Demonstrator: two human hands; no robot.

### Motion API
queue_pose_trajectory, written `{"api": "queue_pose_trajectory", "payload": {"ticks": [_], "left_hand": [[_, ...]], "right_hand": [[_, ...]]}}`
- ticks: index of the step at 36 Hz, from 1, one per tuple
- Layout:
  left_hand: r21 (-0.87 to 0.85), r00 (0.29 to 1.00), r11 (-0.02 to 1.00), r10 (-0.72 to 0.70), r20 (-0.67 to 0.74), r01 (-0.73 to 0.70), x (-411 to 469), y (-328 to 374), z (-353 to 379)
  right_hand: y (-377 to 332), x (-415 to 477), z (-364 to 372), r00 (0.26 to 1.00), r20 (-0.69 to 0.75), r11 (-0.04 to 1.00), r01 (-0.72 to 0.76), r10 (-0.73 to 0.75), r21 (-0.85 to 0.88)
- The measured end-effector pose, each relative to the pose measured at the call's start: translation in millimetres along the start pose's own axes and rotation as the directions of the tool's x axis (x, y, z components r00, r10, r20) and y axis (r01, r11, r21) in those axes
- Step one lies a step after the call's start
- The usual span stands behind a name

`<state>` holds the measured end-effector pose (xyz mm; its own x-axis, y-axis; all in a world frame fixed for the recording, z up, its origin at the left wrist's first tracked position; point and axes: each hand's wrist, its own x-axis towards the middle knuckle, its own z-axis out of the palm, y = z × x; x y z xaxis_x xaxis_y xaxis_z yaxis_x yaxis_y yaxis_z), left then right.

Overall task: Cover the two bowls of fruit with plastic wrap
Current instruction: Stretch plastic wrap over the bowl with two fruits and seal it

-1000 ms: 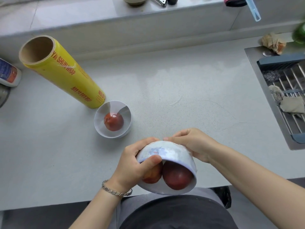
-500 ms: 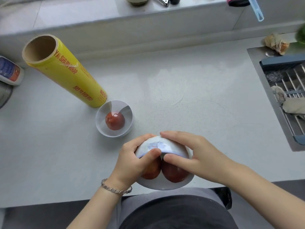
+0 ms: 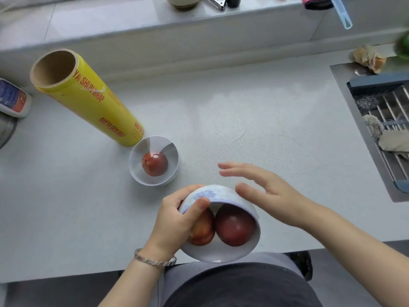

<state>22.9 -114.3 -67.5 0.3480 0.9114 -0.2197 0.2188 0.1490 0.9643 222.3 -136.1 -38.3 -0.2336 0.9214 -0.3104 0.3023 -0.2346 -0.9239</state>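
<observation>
Gripping tilted two-fruit bowl point(image 3: 221, 251), left hand point(image 3: 174, 220); right hand point(image 3: 265, 191) spread beside it; one-fruit bowl point(image 3: 141, 173) apart.

Yellow red-lettered wrap roll point(image 3: 88, 100), white blue-flowered bowl point(image 3: 223, 251), dark red fruit point(image 3: 234, 227), pale grey speckled counter point(image 3: 254, 120)

Glossy yellow wrap roll point(image 3: 93, 103) on cardboard core, matt speckled counter point(image 3: 243, 111), metal sink rack point(image 3: 389, 111).
</observation>
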Motion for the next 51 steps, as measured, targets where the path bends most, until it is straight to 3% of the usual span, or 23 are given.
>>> {"api": "queue_pose_trajectory", "payload": {"ticks": [2,4,12,17,21,24,27,34,36,42,44,47,51], "left_hand": [[-0.005,1.000,1.000,0.004,0.001,-0.004,2,1,-2],[0.009,1.000,1.000,0.011,0.009,-0.012,4,2,-4],[0.033,1.000,0.999,0.012,-0.012,-0.011,4,-1,-4],[-0.071,0.995,0.997,0.013,-0.097,-0.020,6,1,-2],[-0.233,0.974,0.971,-0.096,-0.207,0.047,8,-2,5],[-0.324,0.966,0.937,-0.191,-0.173,0.128,8,-8,9],[-0.287,0.971,0.937,-0.228,-0.066,0.200,8,-8,5],[0.012,0.967,0.987,-0.162,0.197,0.163,22,4,-7],[0.068,0.964,0.988,-0.152,0.218,0.140,23,4,-3],[-0.034,0.992,0.993,-0.107,0.064,0.109,15,1,4],[-0.059,0.993,0.992,-0.109,0.033,0.111,12,3,6],[-0.034,0.996,0.995,-0.090,0.014,0.090,9,8,9],[0.042,0.996,0.995,-0.087,0.012,0.086,7,11,11]], "right_hand": [[-4,-4,7,0.985,0.030,0.985,0.170,-0.169,-0.018],[-4,-5,16,0.971,0.098,0.973,0.225,-0.219,-0.055],[8,10,17,0.992,0.128,0.998,-0.002,0.011,-0.064],[23,2,7,0.981,0.168,0.943,-0.141,0.093,0.303],[31,-5,4,0.984,0.132,0.882,-0.165,0.118,0.442],[33,-4,4,0.992,0.034,0.864,-0.124,0.123,0.488],[33,-4,3,0.992,-0.020,0.848,-0.097,0.125,0.521],[33,-4,3,0.989,-0.021,0.913,-0.126,0.145,0.388],[31,-3,3,0.989,0.000,0.924,-0.135,0.145,0.358],[20,-2,0,0.982,0.073,0.904,-0.189,0.175,0.384],[15,1,-4,0.977,0.006,0.915,-0.203,0.215,0.350],[7,7,-10,0.956,-0.111,0.930,-0.231,0.272,0.285],[-1,17,-13,0.945,-0.041,0.937,-0.316,0.325,0.149]]}}
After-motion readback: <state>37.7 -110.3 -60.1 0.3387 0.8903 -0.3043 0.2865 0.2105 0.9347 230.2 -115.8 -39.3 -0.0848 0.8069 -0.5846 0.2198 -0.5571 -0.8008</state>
